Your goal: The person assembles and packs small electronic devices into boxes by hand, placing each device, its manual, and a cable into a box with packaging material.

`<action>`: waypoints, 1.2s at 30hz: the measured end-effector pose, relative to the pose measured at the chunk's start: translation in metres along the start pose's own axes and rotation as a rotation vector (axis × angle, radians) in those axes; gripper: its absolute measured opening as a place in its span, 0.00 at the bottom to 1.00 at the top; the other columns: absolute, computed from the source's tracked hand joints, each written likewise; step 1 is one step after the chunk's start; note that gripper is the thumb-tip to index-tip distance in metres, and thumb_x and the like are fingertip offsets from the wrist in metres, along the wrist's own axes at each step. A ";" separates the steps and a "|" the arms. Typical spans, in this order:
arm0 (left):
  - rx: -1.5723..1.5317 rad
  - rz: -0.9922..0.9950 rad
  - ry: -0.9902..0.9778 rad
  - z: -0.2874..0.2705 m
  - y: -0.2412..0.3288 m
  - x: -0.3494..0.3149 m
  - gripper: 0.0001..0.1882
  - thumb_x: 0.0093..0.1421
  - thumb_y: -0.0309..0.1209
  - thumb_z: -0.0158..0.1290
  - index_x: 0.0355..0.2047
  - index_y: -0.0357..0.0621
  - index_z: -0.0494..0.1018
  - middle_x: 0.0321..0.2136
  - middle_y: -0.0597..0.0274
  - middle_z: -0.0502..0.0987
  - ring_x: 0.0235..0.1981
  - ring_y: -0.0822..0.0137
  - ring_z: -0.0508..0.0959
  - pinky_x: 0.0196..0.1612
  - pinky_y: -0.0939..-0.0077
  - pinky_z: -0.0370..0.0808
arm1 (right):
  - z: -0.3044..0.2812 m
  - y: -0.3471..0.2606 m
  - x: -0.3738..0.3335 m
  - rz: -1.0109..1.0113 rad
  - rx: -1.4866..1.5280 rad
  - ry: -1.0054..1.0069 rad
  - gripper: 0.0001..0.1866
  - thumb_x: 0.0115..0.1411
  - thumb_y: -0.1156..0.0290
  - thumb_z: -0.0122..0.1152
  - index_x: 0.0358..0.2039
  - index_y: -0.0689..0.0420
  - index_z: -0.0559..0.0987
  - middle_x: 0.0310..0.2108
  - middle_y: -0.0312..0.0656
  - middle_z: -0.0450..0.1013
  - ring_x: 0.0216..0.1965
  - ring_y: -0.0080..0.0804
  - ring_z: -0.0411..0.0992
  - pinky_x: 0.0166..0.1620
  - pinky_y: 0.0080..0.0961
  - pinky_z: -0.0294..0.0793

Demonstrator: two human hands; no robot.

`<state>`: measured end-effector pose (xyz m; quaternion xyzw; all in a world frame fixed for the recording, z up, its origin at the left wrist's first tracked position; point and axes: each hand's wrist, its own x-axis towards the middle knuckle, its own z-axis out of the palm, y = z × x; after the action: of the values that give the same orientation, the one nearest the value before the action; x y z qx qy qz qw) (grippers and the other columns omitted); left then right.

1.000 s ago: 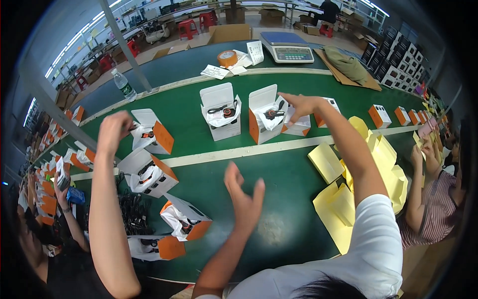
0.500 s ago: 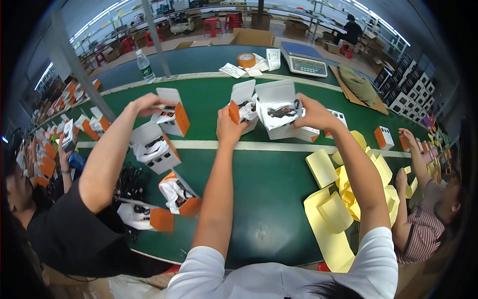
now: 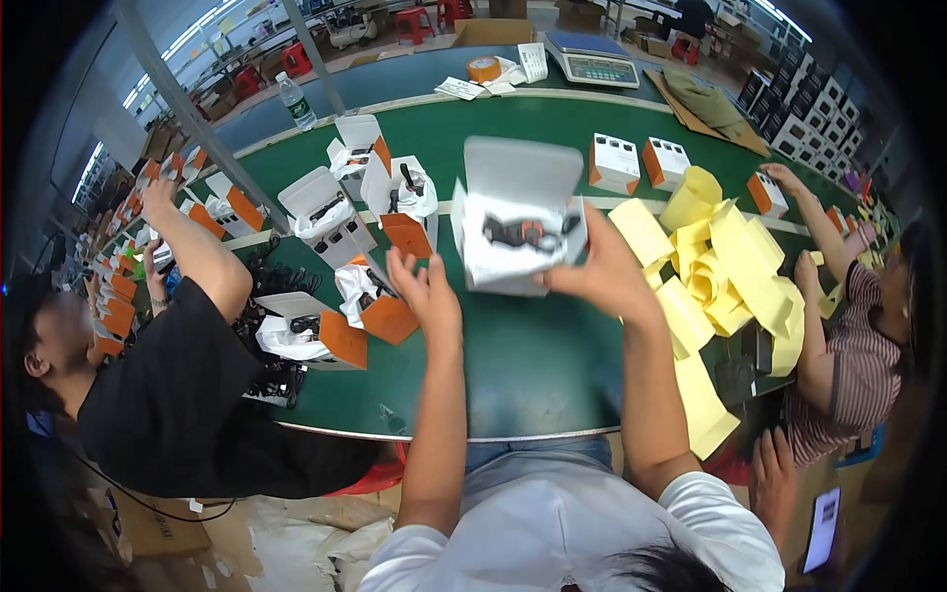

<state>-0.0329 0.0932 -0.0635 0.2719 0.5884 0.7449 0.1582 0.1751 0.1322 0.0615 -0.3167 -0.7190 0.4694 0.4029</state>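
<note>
Box [image 3: 501, 279] is in our right hand [image 3: 604, 268], head view, held over the near part of the bench [image 3: 538, 360], roughly ahead of our chest. Right hand is clamped on its right near corner, thumb at the near side; the far fingers are hidden behind the wall. Mouth faces up toward our camera, and the lid flap [image 3: 523, 170] stands up off the far edge, pointing away from us. From here the mouth runs longer left to right than near to far. Height is foreshortened, so we can't tell if that's the true long axis. Inside: white liner [image 3: 488, 261] with a dark and orange device [image 3: 531, 234] lying mostly left to right. Motion blur hides the finer detail.

Our left hand [image 3: 431, 293] is left of it, fingers apart and slightly bent, well short of a grip. Nearest to it is an orange-sided carton [image 3: 407, 235], flap up; we can't tell if fingertips touch it. More unclosed cartons sit further left, beside black cables [image 3: 281, 276]. Right of us: yellow sheets [image 3: 735, 261] in a heap, with two closed cartons [image 3: 614, 165] beyond.
</note>
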 end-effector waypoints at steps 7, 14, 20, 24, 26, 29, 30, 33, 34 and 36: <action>0.410 0.866 -0.265 -0.084 0.042 -0.114 0.30 0.52 0.38 0.71 0.52 0.41 0.73 0.44 0.55 0.71 0.44 0.56 0.72 0.50 0.61 0.70 | 0.020 0.044 -0.105 0.087 -0.194 -0.084 0.41 0.44 0.74 0.78 0.60 0.60 0.69 0.52 0.46 0.71 0.53 0.40 0.73 0.57 0.32 0.74; 0.834 1.101 -0.583 -0.050 0.101 -0.090 0.13 0.52 0.31 0.60 0.40 0.52 0.80 0.34 0.73 0.77 0.37 0.69 0.75 0.50 0.62 0.63 | 0.040 0.093 -0.132 -0.346 -0.031 0.232 0.40 0.47 0.74 0.80 0.57 0.57 0.65 0.63 0.57 0.66 0.61 0.54 0.70 0.63 0.42 0.70; 0.938 0.990 -0.842 -0.024 0.096 -0.079 0.13 0.52 0.28 0.57 0.40 0.45 0.77 0.34 0.68 0.78 0.41 0.68 0.78 0.61 0.57 0.63 | 0.035 0.085 -0.134 -0.311 -0.167 0.147 0.40 0.48 0.78 0.79 0.60 0.53 0.69 0.65 0.55 0.65 0.63 0.51 0.68 0.63 0.41 0.69; 0.958 0.858 -0.995 -0.029 0.116 -0.078 0.17 0.52 0.28 0.58 0.44 0.41 0.76 0.34 0.66 0.78 0.44 0.65 0.79 0.69 0.50 0.56 | 0.033 0.082 -0.134 -0.293 -0.170 0.142 0.36 0.51 0.77 0.76 0.60 0.51 0.71 0.65 0.55 0.63 0.62 0.53 0.68 0.62 0.40 0.71; 0.961 0.873 -1.019 -0.031 0.123 -0.079 0.17 0.54 0.28 0.58 0.46 0.41 0.76 0.37 0.64 0.79 0.45 0.65 0.79 0.69 0.49 0.54 | 0.031 0.080 -0.131 -0.304 -0.156 0.142 0.33 0.53 0.76 0.74 0.60 0.53 0.72 0.65 0.54 0.62 0.61 0.52 0.70 0.61 0.39 0.73; 0.946 0.857 -1.048 -0.033 0.130 -0.077 0.19 0.58 0.30 0.59 0.50 0.42 0.75 0.41 0.63 0.79 0.47 0.65 0.79 0.70 0.47 0.51 | 0.026 0.070 -0.127 -0.264 -0.184 0.104 0.34 0.53 0.77 0.73 0.61 0.52 0.72 0.64 0.53 0.62 0.61 0.51 0.70 0.61 0.39 0.73; 0.923 0.827 -1.059 -0.033 0.131 -0.076 0.20 0.59 0.32 0.60 0.52 0.42 0.75 0.43 0.63 0.79 0.47 0.65 0.78 0.70 0.45 0.51 | 0.023 0.066 -0.125 -0.249 -0.196 0.081 0.36 0.52 0.77 0.74 0.62 0.52 0.72 0.63 0.53 0.63 0.61 0.50 0.69 0.62 0.39 0.72; 0.918 0.732 -1.118 -0.034 0.130 -0.070 0.20 0.59 0.36 0.62 0.50 0.47 0.77 0.45 0.64 0.77 0.48 0.65 0.76 0.68 0.47 0.52 | 0.026 0.073 -0.131 -0.173 -0.066 0.086 0.38 0.51 0.77 0.74 0.63 0.54 0.70 0.62 0.52 0.64 0.62 0.47 0.69 0.63 0.38 0.71; 0.911 0.731 -1.123 -0.034 0.131 -0.067 0.20 0.59 0.36 0.62 0.50 0.47 0.77 0.45 0.64 0.77 0.48 0.65 0.76 0.68 0.47 0.52 | 0.027 0.078 -0.133 -0.117 0.083 0.111 0.39 0.51 0.78 0.75 0.64 0.56 0.69 0.62 0.51 0.64 0.63 0.45 0.68 0.64 0.38 0.70; 0.940 0.831 -1.168 -0.035 0.134 -0.063 0.15 0.56 0.36 0.64 0.43 0.52 0.80 0.44 0.65 0.76 0.48 0.63 0.75 0.65 0.52 0.56 | 0.032 0.082 -0.138 -0.116 0.132 0.136 0.40 0.51 0.78 0.75 0.65 0.57 0.68 0.62 0.50 0.64 0.63 0.44 0.68 0.64 0.37 0.69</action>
<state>0.0087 -0.0039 0.0458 0.8428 0.5129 0.1617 0.0211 0.2184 0.0330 -0.0610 -0.2785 -0.6745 0.4693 0.4972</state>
